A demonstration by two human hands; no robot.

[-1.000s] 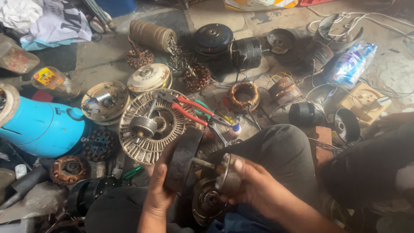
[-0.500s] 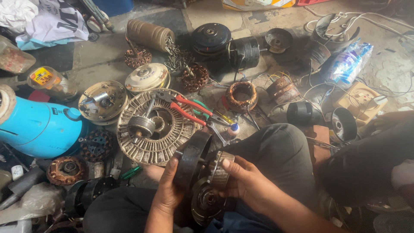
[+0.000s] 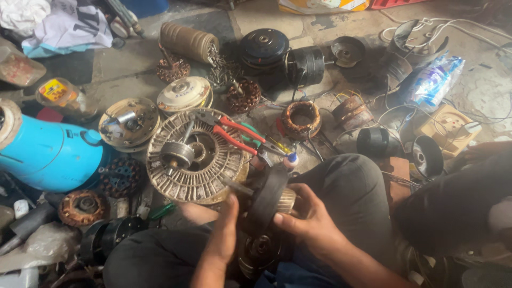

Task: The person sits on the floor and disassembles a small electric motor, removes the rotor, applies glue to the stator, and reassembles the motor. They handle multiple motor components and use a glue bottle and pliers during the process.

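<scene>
A small motor rotor [image 3: 269, 205], its dark end cover edge-on to the camera and its pale laminated core showing behind, is gripped between both hands above the lap of a person seated on a workshop floor. The left hand [image 3: 224, 234] is closed against the near side of the cover, thumb raised along its rim; the right hand [image 3: 309, 221] is wrapped around the core end, fingers curled shut. A thin shaft [image 3: 237, 186] is seen projecting from the cover toward a large ribbed fan-motor housing [image 3: 192, 154] that lies just beyond the knees, red-handled pliers [image 3: 232, 130] resting across it. A second dark casing [image 3: 261, 248] is wedged between the legs directly below the held part. Judging from this, the unit is taken to be already stripped into pieces, with the cover and rotor not yet separated or seated. Copper-wound stators [image 3: 301, 118], a blue cylinder [image 3: 48, 154] and other round casings are scattered about
</scene>
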